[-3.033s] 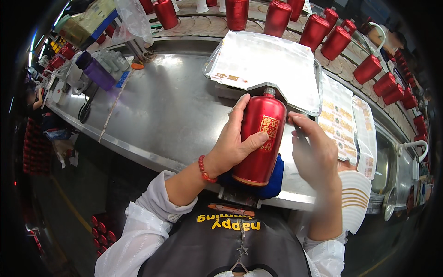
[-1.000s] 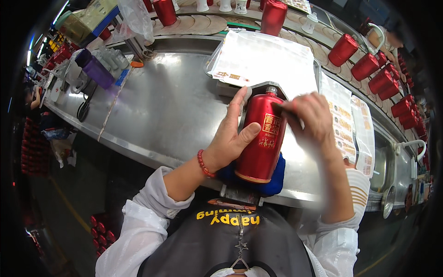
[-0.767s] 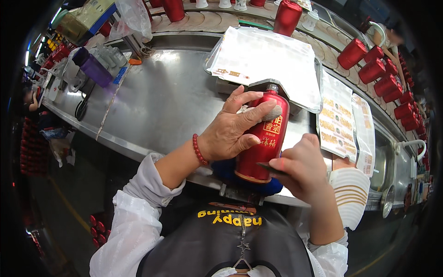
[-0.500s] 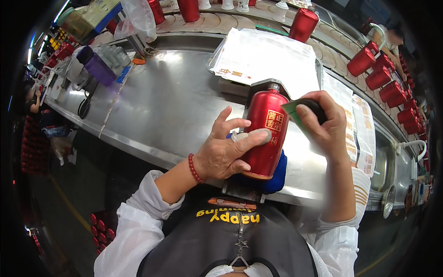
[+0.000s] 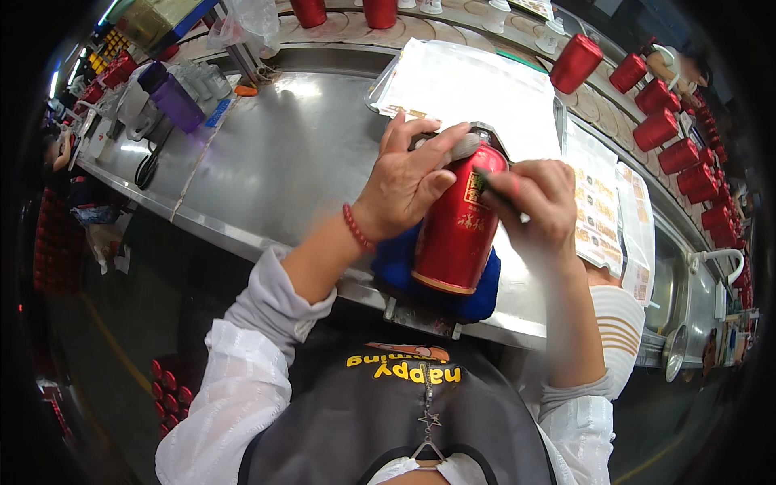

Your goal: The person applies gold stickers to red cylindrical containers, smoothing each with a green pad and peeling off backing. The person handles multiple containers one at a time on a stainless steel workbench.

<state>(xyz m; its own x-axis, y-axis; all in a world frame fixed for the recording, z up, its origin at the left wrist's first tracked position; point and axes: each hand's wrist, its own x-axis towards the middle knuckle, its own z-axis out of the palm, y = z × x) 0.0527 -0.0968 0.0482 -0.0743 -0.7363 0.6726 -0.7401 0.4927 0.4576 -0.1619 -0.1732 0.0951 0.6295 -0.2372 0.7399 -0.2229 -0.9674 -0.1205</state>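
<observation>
A glossy red bottle (image 5: 455, 246) with a gold square label lies tilted, neck away from me, on a blue cloth (image 5: 478, 301). My left hand (image 5: 408, 174) steadies it at the shoulder. One fingertip wears a grey cover and presses near the neck, and the thumb reaches toward the label. My right hand (image 5: 540, 202) grips a dark scraper (image 5: 499, 192) against the bottle's front at the gold label. Its green blade, plain earlier, is mostly hidden now.
White label sheets (image 5: 469, 89) lie beyond the bottle, more sheets (image 5: 598, 210) to its right. A purple bottle (image 5: 174, 101) stands at the left of the metal table (image 5: 267, 153). Red bottles (image 5: 575, 63) line the conveyor. A sink (image 5: 671, 279) is at far right.
My left hand has slid from the bottle's body up to its shoulder. My right hand has brought the scraper inward onto the label. Bottles on the conveyor have shifted right.
</observation>
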